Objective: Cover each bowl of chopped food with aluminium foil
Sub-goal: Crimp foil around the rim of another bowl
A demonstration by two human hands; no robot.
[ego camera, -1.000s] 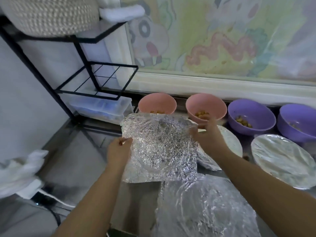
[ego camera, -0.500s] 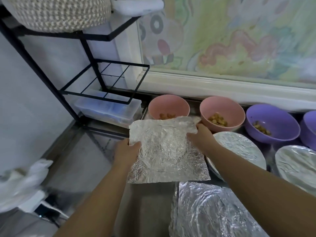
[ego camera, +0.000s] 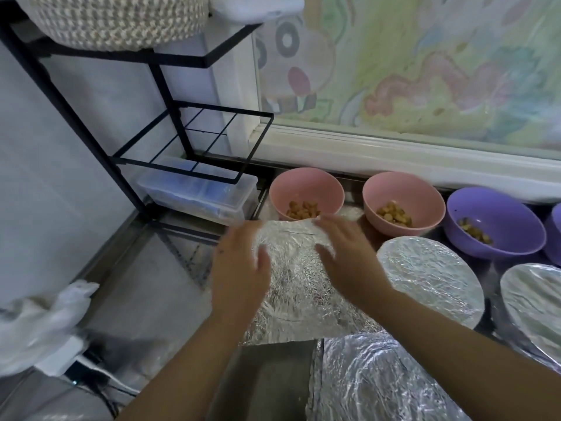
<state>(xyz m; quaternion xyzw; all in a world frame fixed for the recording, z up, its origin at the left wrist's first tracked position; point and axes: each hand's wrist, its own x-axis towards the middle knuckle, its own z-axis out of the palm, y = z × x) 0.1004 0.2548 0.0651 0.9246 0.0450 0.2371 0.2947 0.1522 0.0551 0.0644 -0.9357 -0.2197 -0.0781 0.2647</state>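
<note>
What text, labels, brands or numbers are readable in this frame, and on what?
No readable text anywhere in this view.
Painted panel: cartoon drawing only, no letters.
Clear plastic box: no label shows; contents blurred.
Left pink bowl, right pink bowl, purple bowl next to it, foil sheet: plain, unmarked.

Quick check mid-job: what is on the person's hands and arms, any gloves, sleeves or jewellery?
Nothing worn shows. The left hand and right hand are bare, with no gloves, rings or watch visible. The left forearm and right forearm are bare to the frame's edge, with no sleeve in view. A small dark speck sits on the back of the left hand. The fingertips are motion-blurred.
</note>
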